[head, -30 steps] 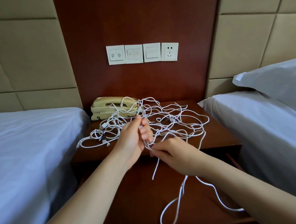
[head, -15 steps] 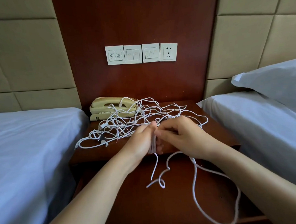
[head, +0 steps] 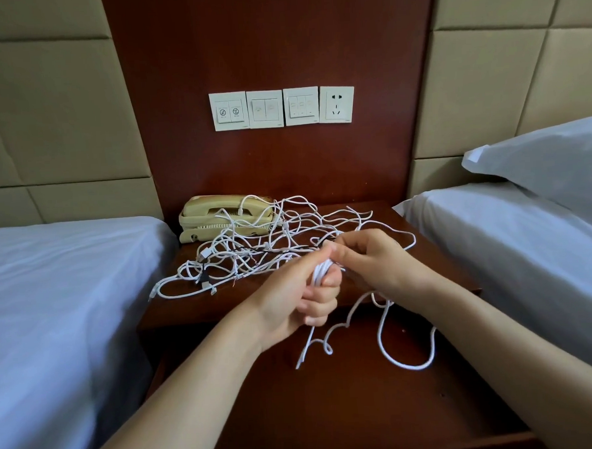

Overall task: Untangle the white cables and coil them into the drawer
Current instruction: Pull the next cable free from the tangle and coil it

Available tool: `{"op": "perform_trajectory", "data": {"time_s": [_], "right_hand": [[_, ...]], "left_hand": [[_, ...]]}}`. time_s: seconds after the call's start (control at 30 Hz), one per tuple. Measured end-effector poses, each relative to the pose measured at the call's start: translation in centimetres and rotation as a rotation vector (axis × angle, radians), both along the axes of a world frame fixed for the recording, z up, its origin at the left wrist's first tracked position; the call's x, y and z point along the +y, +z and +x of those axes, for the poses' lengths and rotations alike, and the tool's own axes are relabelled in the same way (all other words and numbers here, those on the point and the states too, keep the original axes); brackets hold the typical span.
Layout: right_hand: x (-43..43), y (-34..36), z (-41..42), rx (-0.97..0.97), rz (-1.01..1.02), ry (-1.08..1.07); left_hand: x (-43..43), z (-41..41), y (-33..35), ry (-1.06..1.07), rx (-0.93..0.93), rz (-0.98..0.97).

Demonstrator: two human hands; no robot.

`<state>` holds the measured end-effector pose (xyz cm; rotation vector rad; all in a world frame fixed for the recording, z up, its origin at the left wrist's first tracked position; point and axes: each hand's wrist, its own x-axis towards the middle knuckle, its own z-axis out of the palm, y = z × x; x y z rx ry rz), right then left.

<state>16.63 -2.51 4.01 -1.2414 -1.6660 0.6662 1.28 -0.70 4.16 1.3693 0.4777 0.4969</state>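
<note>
Head view is showing the left hand (head: 297, 301) gripping a small bunch of looped cable (head: 320, 271), while the right hand (head: 375, 259) is pinching the strand at the bunch's top, both hovering over the front edge of the surface (head: 189, 309). The white cables (head: 271, 241) are sprawling tangled across the surface, some draping over the telephone (head: 215, 213) at the back left. A loose loop (head: 410, 366) is dangling over the open drawer (head: 332, 414). The left bed (head: 52, 305) and right bed (head: 530, 263) are hemming the surface closely. The switch plates (head: 264, 109) are bearing symbols too small to read.
</note>
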Motion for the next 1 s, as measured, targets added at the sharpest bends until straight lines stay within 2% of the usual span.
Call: {"op": "perform_trajectory", "data": {"time_s": [0.07,0.27,0.43,0.63,0.73,0.87,1.0], "right_hand": [[0.2,-0.5,0.1,0.113,-0.083,0.031],[0.3,-1.7,-0.1,0.254,-0.215,0.087],[-0.4,-2.7,-1.0,0.035,-0.221,0.139],[-1.5,-2.6,-2.5,-0.385,-0.127,0.157],[-2.4,-2.3,-3.6,-0.530,-0.045,0.164],[-3.3,-0.9,-4.7,-0.564,0.038,0.235],[-3.7,0.6,-4.8,-0.485,0.148,0.209]], "left_hand": [[0.2,0.0,0.0,0.013,-0.040,-0.026],[0.7,0.1,-0.4,0.074,-0.163,-0.141],[1.4,-0.4,0.5,0.204,-0.332,-0.276],[2.7,-1.3,0.7,0.378,-0.398,-0.319],[3.6,-1.7,0.3,0.486,-0.355,-0.260],[4.2,-1.5,-0.1,0.628,-0.262,-0.022],[4.3,-1.5,0.2,0.623,-0.205,0.043]]}}
